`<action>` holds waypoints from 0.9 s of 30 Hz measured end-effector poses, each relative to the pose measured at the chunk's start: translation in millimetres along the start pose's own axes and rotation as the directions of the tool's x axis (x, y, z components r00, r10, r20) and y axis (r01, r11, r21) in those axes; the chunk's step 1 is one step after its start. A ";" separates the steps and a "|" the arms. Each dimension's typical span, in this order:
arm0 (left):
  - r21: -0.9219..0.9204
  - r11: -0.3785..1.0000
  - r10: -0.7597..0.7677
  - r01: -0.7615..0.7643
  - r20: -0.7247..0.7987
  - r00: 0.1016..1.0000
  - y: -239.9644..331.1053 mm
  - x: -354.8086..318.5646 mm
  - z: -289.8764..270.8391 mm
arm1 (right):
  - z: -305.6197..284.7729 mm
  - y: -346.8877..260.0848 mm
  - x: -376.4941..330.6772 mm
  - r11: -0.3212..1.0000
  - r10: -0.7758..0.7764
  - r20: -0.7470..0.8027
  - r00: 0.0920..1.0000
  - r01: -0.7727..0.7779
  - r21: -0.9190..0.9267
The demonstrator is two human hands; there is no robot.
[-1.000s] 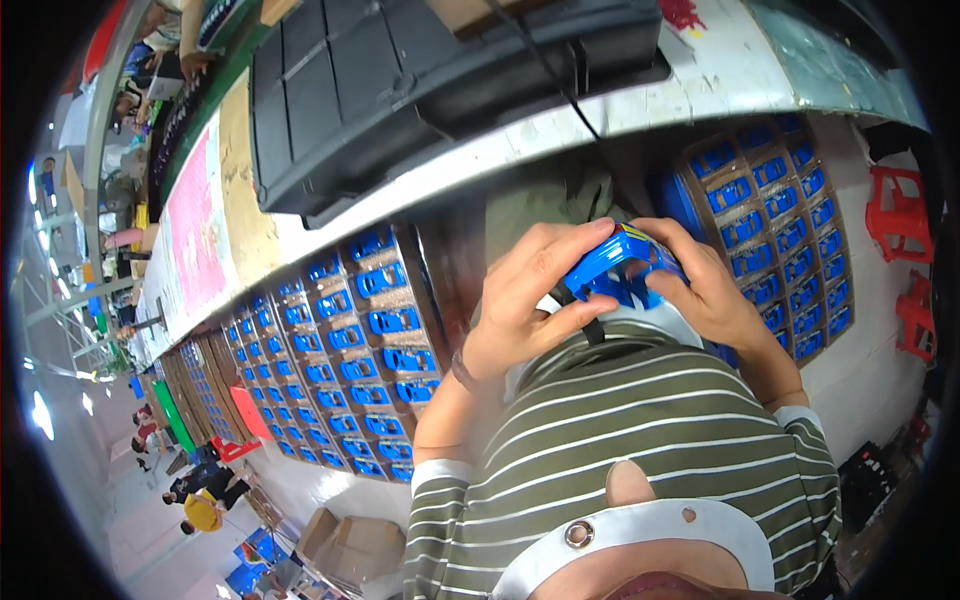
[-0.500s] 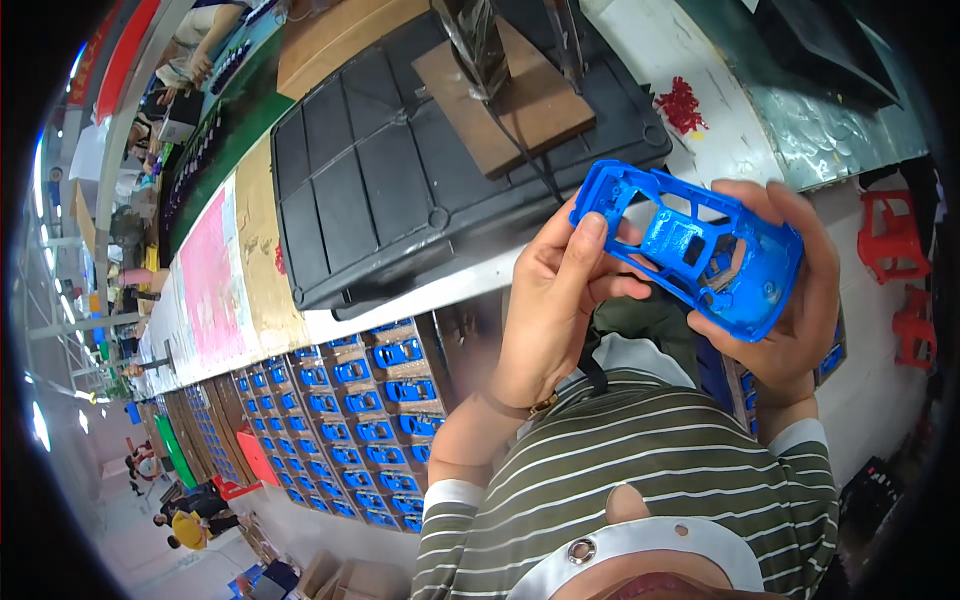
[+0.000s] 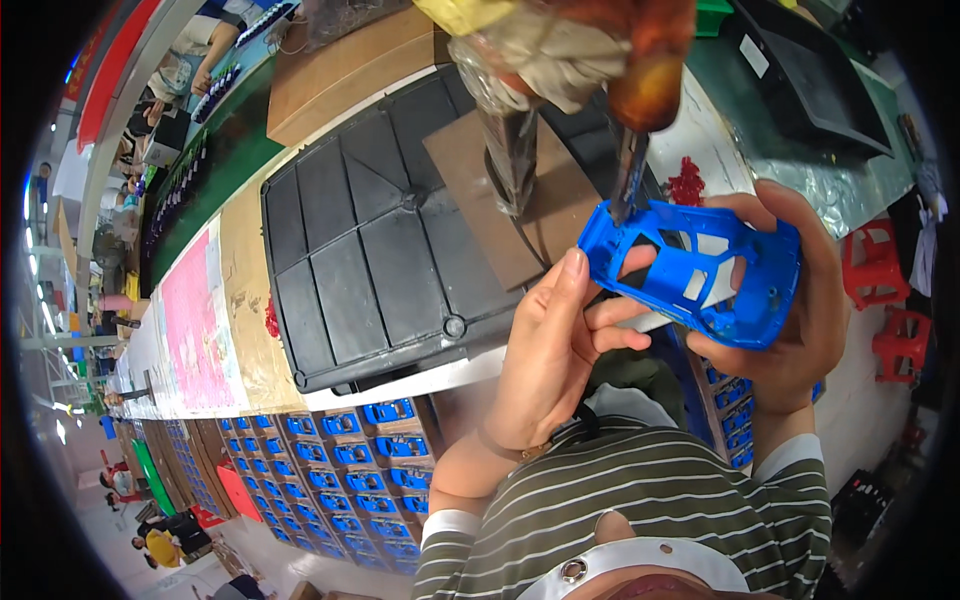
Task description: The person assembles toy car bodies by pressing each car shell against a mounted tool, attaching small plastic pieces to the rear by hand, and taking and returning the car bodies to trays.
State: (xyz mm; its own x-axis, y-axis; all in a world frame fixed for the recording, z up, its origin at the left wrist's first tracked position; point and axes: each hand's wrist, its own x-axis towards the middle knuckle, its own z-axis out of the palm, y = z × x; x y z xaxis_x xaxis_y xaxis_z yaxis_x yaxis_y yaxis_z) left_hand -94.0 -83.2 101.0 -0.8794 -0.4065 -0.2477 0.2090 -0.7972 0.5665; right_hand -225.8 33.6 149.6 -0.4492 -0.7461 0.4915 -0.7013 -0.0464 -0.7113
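Observation:
A blue plastic toy car body (image 3: 663,273), hollow side up with window openings, is held between my two hands. Its left end is pinched by my left hand (image 3: 548,345), thumb on the rim and fingers beneath. My right hand (image 3: 805,320) wraps round the opposite end. A thin dark metal tip (image 3: 628,165) reaches down to the car body's far left corner and appears to touch it. Above the tip is a glossy orange-brown part (image 3: 655,85), next to a plastic-wrapped post (image 3: 510,150) that stands on a brown board (image 3: 460,160).
The board lies on an upturned black plastic crate (image 3: 350,260) on the bench. Small red pieces (image 3: 686,182) lie behind the car body. Trays of blue car bodies (image 3: 345,480) stand at lower left. A black bin (image 3: 810,90) and red stools (image 3: 872,265) are to the right.
The view has tilted, bringing the upper part of the post-mounted tool into sight. The metal tip now meets the car body's left corner, where it was apart before. Both hands keep their hold.

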 end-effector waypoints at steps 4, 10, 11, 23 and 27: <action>0.021 0.998 0.066 -0.065 -0.031 0.997 3.0 2.7 -1.1 | 6.6 6.7 -0.4 0.999 0.017 -0.080 0.997 -0.013 0.051; 0.085 0.992 0.105 -0.099 -0.073 0.992 -1.0 5.5 -0.6 | 1.3 12.5 -2.7 0.996 -0.002 -0.116 0.993 0.012 0.085; 0.082 0.992 0.103 -0.097 -0.069 0.992 -0.8 6.9 -0.6 | 1.5 13.0 -2.4 0.995 0.001 -0.128 0.992 0.011 0.094; 0.096 0.983 0.167 -0.159 -0.083 0.982 -4.2 5.8 -0.2 | 2.1 10.6 -6.3 0.991 0.017 -0.167 0.986 0.006 0.136; 0.082 0.983 0.174 -0.167 -0.082 0.981 -3.8 5.8 -0.5 | 2.9 11.6 -5.6 0.990 -0.005 -0.168 0.986 0.029 0.141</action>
State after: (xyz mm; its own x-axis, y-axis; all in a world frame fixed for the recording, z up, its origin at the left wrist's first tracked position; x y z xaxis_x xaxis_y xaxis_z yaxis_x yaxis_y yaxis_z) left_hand -99.7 -82.8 97.0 -0.7915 -0.5742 -0.2093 0.3174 -0.6789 0.6621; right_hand -229.8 35.3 137.1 -0.5321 -0.6240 0.5723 -0.6291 -0.1611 -0.7604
